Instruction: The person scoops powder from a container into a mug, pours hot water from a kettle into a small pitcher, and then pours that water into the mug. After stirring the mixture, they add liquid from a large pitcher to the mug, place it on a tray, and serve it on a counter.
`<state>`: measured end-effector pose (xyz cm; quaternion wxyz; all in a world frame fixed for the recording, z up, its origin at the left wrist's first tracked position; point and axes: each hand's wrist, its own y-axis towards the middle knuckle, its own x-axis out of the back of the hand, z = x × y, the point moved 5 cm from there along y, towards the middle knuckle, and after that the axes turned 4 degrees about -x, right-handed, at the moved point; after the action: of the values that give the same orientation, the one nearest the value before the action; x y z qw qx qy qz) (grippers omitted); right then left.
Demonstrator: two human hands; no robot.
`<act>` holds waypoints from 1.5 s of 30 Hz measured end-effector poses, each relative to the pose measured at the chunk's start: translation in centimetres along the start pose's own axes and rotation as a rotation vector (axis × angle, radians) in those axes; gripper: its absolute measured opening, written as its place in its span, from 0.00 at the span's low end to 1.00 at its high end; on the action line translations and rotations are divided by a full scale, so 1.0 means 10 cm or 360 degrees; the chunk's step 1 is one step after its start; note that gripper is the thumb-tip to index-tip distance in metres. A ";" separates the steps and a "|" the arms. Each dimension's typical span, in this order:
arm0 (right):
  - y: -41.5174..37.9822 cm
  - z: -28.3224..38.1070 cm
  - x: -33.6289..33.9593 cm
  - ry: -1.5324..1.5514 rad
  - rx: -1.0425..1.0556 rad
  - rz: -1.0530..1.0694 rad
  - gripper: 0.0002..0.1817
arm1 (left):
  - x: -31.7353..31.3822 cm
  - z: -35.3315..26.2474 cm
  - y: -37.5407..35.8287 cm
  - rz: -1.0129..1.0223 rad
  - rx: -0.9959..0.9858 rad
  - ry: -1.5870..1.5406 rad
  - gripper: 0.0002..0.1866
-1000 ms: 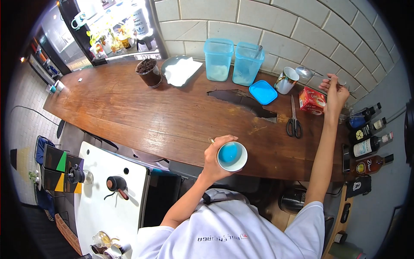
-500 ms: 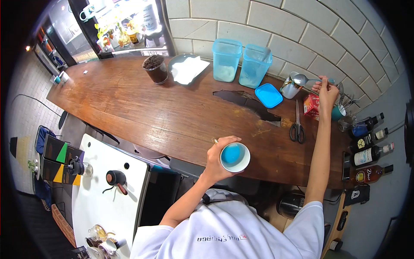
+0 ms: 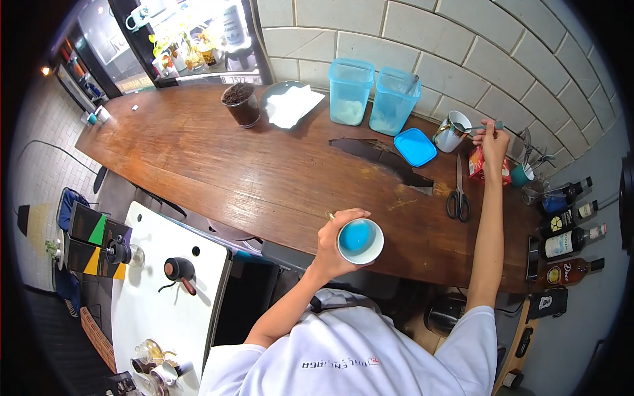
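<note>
My left hand (image 3: 330, 245) is wrapped round a white cup (image 3: 370, 254) with blue liquid (image 3: 354, 235) in it, in front of the counter's near edge. At the back right, my right hand (image 3: 492, 142) grips the handle of a spoon (image 3: 480, 127). The spoon's bowl end is down inside a shiny metal pitcher (image 3: 450, 136), hidden by its rim. Beneath my right hand sits a red box (image 3: 477, 162), partly covered by the wrist. Scissors (image 3: 458, 198) lie just left of my right forearm.
Two blue translucent containers (image 3: 348, 92) stand against the tiled wall, with a blue lid (image 3: 415, 147) in front. Farther left are a plate (image 3: 272, 99) with white paper and a cup of dark grounds (image 3: 240, 105). Several bottles (image 3: 568, 241) line the right side. The wooden counter (image 3: 277, 171) has a dark crack.
My right hand has lowered, and the spoon's bowl, visible above the pitcher before, is now inside it. My left hand holds the cup in nearly the same place.
</note>
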<state>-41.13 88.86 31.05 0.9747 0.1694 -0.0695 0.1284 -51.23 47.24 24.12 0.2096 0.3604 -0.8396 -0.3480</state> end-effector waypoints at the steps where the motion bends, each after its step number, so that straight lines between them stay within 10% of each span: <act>1: 0.00 -0.01 -0.01 0.0001 -0.0001 0.0005 0.17 | 0.00 0.00 0.00 -0.0002 0.0001 -0.0001 0.45; 34: -0.48 0.17 0.26 0.0047 -0.0132 0.0155 0.16 | 0.00 -0.01 0.08 -0.0091 0.0356 0.0056 0.42; 45: -2.06 0.68 -0.28 -0.0026 -0.0112 0.1130 0.17 | 0.00 -0.03 0.21 -0.0067 0.0411 0.0101 0.38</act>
<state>-38.78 67.15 30.46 0.8739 0.1022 -0.1362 0.4552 -52.04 48.16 25.84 0.1806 0.4129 -0.8626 -0.2299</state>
